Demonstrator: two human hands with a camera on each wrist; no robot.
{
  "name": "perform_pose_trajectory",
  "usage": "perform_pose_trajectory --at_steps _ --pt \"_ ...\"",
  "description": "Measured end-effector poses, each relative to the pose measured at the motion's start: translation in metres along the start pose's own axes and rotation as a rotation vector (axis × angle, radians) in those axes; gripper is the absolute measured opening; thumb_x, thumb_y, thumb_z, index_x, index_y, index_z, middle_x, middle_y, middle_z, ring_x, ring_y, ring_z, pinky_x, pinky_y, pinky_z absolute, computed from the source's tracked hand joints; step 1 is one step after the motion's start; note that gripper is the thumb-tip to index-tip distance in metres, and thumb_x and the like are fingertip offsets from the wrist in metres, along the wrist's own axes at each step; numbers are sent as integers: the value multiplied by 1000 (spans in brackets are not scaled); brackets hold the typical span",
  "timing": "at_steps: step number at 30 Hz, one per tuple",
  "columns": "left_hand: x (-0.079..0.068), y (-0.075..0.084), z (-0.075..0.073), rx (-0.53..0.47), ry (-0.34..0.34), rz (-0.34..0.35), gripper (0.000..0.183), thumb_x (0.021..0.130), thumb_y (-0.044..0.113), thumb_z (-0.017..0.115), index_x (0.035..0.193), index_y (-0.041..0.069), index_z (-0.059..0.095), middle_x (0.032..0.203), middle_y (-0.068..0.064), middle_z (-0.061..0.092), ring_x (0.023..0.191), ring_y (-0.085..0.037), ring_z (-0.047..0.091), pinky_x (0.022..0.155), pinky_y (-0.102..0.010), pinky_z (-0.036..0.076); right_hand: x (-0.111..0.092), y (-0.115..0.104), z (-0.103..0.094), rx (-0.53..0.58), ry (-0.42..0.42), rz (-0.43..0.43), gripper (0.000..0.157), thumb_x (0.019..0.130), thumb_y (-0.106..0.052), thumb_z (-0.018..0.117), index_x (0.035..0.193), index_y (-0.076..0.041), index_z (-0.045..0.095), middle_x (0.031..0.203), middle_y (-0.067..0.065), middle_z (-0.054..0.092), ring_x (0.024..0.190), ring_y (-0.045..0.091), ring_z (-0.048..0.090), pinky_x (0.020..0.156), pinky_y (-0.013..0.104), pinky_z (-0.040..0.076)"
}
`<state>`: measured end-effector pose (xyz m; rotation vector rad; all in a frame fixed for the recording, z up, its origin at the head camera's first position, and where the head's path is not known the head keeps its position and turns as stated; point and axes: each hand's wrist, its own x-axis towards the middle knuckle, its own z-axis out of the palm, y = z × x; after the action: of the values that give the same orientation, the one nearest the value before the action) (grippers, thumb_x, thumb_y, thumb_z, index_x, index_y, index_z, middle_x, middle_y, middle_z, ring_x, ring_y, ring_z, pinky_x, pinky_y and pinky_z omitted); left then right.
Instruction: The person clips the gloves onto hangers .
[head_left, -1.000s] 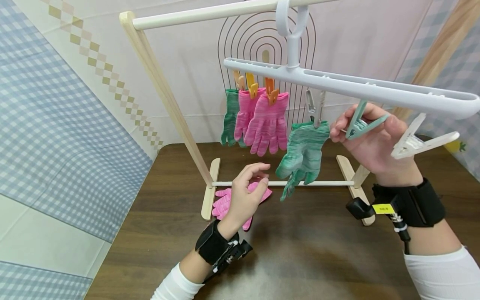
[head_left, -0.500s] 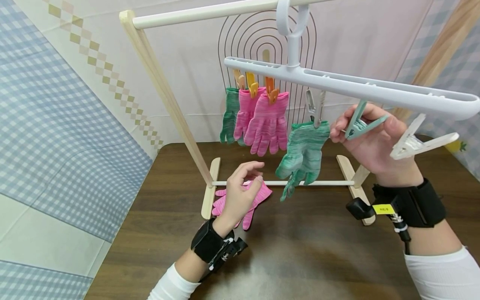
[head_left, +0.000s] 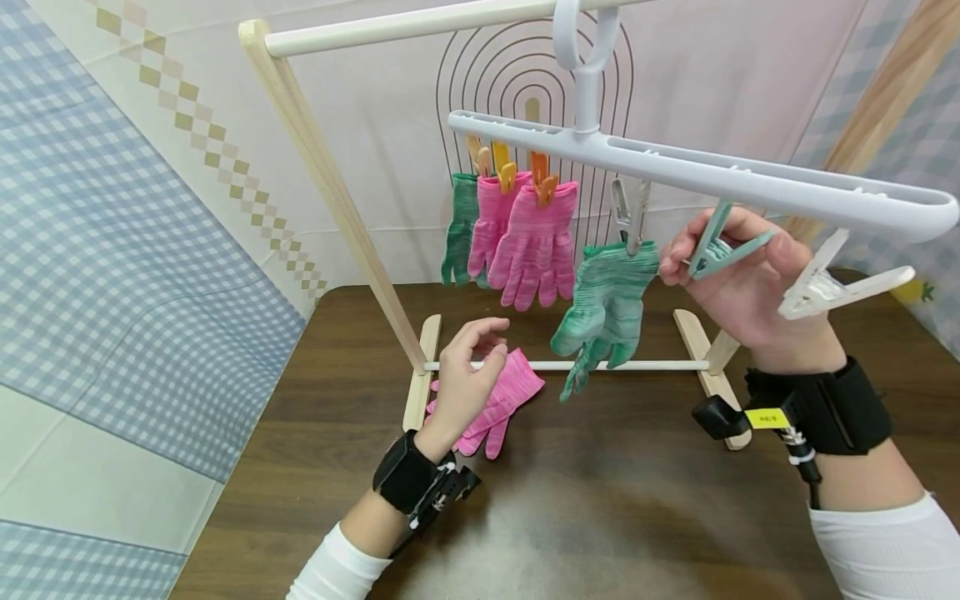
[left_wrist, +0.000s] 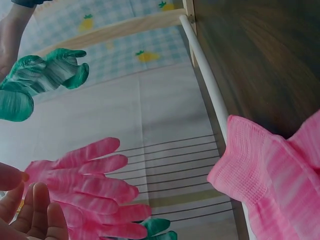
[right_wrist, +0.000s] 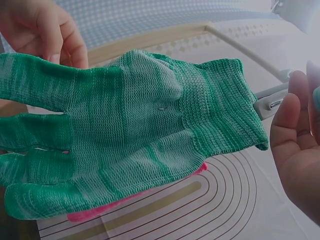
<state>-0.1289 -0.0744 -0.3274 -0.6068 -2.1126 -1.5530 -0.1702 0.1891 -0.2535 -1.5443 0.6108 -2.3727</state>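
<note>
In the head view my left hand (head_left: 468,375) hovers over a pink knit glove (head_left: 510,396) on the table, holding nothing, with loosely bent fingers. The left wrist view has that glove's cuff (left_wrist: 245,165) at right, apart from the fingers. My right hand (head_left: 750,283) is raised behind a teal clip (head_left: 716,254) under the grey hanger (head_left: 675,167); that clip's handles stand spread. Left of these fingers a green glove (head_left: 607,292) hangs by its cuff from a grey clip (head_left: 628,217). In the right wrist view, the right fingers (right_wrist: 295,110) are bent beside the grey clip.
Two pink gloves (head_left: 536,242) and another green glove (head_left: 459,233) hang farther back from orange, yellow and beige clips. A white clip (head_left: 840,279) hangs at the hanger's right end. The wooden rack's post (head_left: 337,200) and low crossbar (head_left: 645,367) frame the brown table (head_left: 585,517).
My left hand has drifted left and slightly up over the pink glove, uncovering more of its cuff end. The right hand stays in place while the hanger and its clips shift very slightly.
</note>
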Motion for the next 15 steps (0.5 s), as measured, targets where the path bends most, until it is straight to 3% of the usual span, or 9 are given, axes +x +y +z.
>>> perform_pose_trajectory --at_steps 14,15 --pt "7 -10 -3 51 -71 -31 27 79 -8 53 106 -6 57 100 -22 59 85 -29 56 74 -44 49 -1 -2 0 -29 25 5 38 87 -6 44 110 23 40 99 34 55 94 41 52 83 42 42" --pt "7 -16 -2 52 -77 -36 27 79 -7 53 106 -6 57 101 -23 59 86 -30 56 74 -45 49 -1 -2 0 -31 25 6 38 87 -6 44 110 23 40 99 34 55 94 41 52 83 42 42"
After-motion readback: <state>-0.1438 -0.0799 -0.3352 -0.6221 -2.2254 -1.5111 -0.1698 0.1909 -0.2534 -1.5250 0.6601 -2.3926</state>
